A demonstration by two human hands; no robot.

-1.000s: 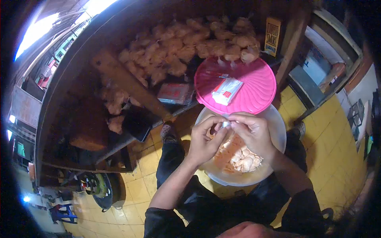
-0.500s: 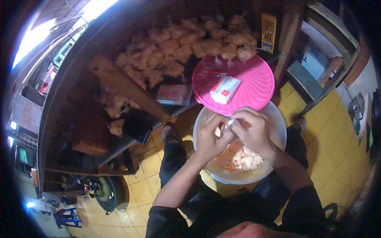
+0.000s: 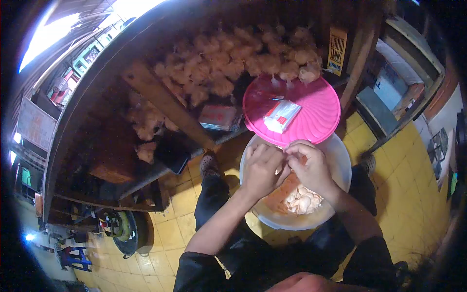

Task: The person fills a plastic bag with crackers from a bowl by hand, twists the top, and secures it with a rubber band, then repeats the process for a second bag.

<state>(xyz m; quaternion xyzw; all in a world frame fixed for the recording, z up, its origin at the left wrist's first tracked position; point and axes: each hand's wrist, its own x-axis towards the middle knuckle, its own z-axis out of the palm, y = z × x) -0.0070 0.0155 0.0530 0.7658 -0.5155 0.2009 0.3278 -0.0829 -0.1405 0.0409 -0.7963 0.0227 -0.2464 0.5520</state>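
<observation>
Left hand (image 3: 264, 168): fingers curled in, thumb against them, closed on a pale item (image 3: 278, 171) (only a sliver shows, so its shape is uncertain). Right hand (image 3: 310, 164): thumb and forefinger pinched together, tips meeting the left hand's; what lies between them is too hidden to tell. Both hands over the far part of a wide, whitish tub (image 3: 247, 207), which sits between the person's legs.

In the tub: a heap of pale pieces (image 3: 304, 200), near side, right of centre, with an orange-brown layer beside it.

Pink lid (image 3: 318, 109), ridged, just beyond the hands, overlapping the tub's far rim. On it, a white-and-red packet (image 3: 282, 117).

Dark surface (image 3: 233, 93) beyond and to the left: a large pile of bagged pieces (image 3: 219, 61) (browner in the shade), a flat clear-and-red pack (image 3: 217, 117) and a black flat object (image 3: 172, 158) near the edge. Upright yellow box (image 3: 336, 51) lettered "LIQUID SMOKE", right of the pile. Yellow tiled floor (image 3: 170, 236) below.
</observation>
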